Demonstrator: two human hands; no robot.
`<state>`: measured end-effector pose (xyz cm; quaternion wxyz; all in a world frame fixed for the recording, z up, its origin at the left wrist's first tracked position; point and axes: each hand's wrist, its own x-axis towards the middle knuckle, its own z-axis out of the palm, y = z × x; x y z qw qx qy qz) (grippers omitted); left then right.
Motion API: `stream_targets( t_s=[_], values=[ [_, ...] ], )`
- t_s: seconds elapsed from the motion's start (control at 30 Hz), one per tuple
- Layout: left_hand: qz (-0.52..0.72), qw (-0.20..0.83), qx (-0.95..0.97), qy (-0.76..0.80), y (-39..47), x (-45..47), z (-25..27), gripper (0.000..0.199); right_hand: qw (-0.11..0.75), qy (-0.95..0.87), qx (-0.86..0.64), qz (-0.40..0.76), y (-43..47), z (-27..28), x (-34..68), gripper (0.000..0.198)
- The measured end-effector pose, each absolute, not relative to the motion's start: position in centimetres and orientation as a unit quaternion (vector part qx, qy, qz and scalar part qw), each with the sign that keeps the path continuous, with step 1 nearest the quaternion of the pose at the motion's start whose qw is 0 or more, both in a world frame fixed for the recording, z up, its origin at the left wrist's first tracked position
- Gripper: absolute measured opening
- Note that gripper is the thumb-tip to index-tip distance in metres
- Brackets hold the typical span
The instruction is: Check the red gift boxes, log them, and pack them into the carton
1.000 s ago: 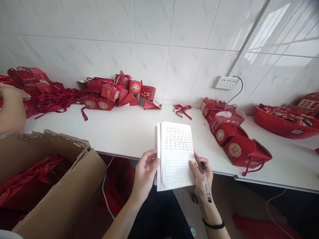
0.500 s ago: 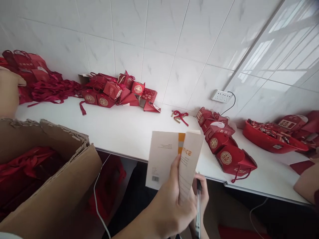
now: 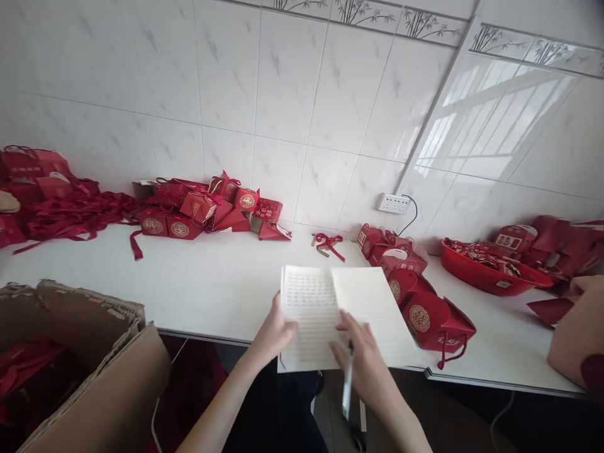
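Observation:
An open notebook point(image 3: 372, 308) with lined pages lies at the front edge of the white table, its left page covered in rows of handwriting and its right page lined without visible writing. My left hand point(image 3: 276, 327) grips the notebook's left edge, thumb on top of the page. A pen point(image 3: 348, 387) points down from my right hand point(image 3: 363, 358), closed around it, while the fingertips rest on the page near the middle fold. Motion blurs the right hand slightly.
Red gift boxes point(image 3: 202, 211) and a heap of red ribbons point(image 3: 80, 211) line the wall. More boxes point(image 3: 425, 314) stand beside the notebook, near a red basin point(image 3: 495, 277) of wrapped sweets. An open carton point(image 3: 108, 377) is at lower left. Another person's arm point(image 3: 573, 333) shows at right.
The notebook, folded with its cover showing before, is now spread open on the table edge. My left hand has moved to its left side, my right hand onto the pages. The view has tilted up.

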<state>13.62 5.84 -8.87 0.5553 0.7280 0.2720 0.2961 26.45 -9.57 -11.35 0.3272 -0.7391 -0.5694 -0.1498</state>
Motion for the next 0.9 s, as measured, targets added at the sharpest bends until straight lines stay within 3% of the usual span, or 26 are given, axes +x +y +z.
stream_targets(
  t_s=[0.1, 0.27, 0.53, 0.9],
  values=[
    [0.3, 0.349, 0.829, 0.317, 6.1, 14.0, -11.5, 0.06, 0.148, -0.571, -0.805, -0.063, -7.7, -15.0, 28.3, 0.037],
    [0.185, 0.256, 0.94, 0.125, 3.1, 16.7, -12.3, 0.044, 0.068, -0.549, -0.824, -0.118, -7.0, -17.2, 28.2, 0.048],
    [0.016, 0.248, 0.964, 0.092, 5.4, 23.9, -10.8, 0.049, 0.118, -0.543, -0.814, -0.166, -7.2, -17.8, 28.0, 0.052],
    [-0.004, 0.127, 0.966, 0.226, 8.2, 27.5, -11.7, 0.06, 0.166, -0.578, -0.787, -0.138, -8.8, -16.2, 25.9, 0.029]
  ],
)
